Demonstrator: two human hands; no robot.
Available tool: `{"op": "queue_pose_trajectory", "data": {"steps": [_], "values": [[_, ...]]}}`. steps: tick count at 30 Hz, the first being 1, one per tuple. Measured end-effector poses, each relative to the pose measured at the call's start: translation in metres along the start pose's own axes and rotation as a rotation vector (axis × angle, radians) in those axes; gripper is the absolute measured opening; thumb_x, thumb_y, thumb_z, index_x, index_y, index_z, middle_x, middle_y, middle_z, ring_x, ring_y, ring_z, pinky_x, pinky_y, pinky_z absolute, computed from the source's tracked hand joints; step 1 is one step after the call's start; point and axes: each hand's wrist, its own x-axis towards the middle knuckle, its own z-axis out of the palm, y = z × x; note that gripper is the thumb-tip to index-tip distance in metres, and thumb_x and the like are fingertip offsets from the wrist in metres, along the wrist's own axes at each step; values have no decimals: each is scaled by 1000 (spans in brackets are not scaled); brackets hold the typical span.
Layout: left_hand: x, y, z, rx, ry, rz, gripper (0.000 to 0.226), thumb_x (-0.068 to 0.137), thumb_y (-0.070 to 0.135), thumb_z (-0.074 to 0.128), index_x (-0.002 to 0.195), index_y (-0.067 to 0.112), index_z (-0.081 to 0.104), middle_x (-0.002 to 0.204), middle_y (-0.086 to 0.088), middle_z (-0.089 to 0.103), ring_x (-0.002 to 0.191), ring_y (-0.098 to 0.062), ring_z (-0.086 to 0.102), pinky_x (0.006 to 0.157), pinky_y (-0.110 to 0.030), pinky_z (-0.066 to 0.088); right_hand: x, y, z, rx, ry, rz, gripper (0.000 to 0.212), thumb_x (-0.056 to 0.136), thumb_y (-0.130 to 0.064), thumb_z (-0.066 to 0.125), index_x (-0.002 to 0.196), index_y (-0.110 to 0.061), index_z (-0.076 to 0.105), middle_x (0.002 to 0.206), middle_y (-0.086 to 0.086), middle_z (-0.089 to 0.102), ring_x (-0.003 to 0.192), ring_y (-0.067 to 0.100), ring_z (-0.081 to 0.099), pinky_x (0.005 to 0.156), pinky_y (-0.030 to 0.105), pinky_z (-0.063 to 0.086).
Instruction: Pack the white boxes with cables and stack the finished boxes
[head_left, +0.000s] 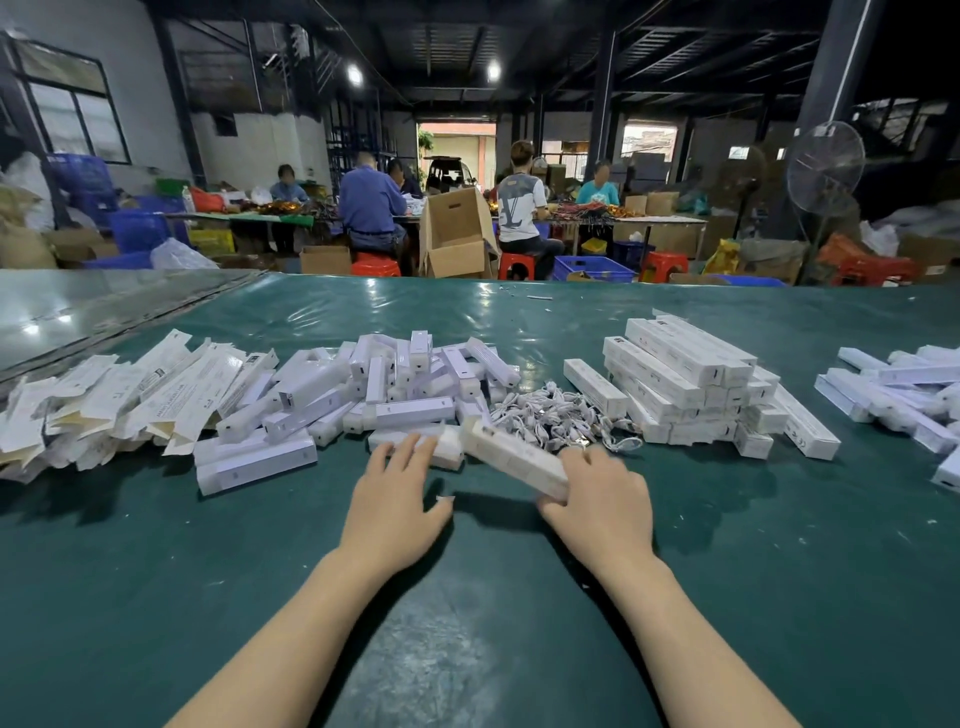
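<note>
My right hand (602, 493) grips a long white box (511, 457), blurred and held at a slant just above the green table (467, 597). My left hand (397, 499) lies with fingers spread, its fingertips touching another white box (447, 449) at the front of a loose heap of white boxes (395, 384). A tangle of white cables (550, 413) sits just behind the held box. A neat stack of white boxes (685, 384) stands to the right of the cables.
Flat unfolded cartons (114, 400) are piled at the left. More white boxes (898, 395) lie at the far right. Beyond the table's far edge, several people sit at other tables among cardboard boxes, blue crates, red stools and a standing fan (826, 166).
</note>
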Motion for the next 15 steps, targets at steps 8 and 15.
{"op": "queue_pose_trajectory", "data": {"steps": [8, 15], "values": [[25, -20, 5, 204, -82, -43, 55, 98, 28, 29, 148, 28, 6, 156, 5, 7, 142, -27, 3, 114, -48, 11, 2, -5, 1, -5, -139, -176, 41, 90, -58, 35, 104, -25, 53, 105, -3, 59, 102, 23, 52, 80, 35, 34], [33, -24, 7, 285, 124, -61, 36, 94, 39, 40, 125, 23, 48, 128, 2, 48, 117, -25, 37, 96, -34, 26, 3, -4, 3, 37, -134, -177, 37, 93, -51, 36, 111, -24, 52, 109, -3, 55, 104, 21, 52, 80, 34, 36]]}}
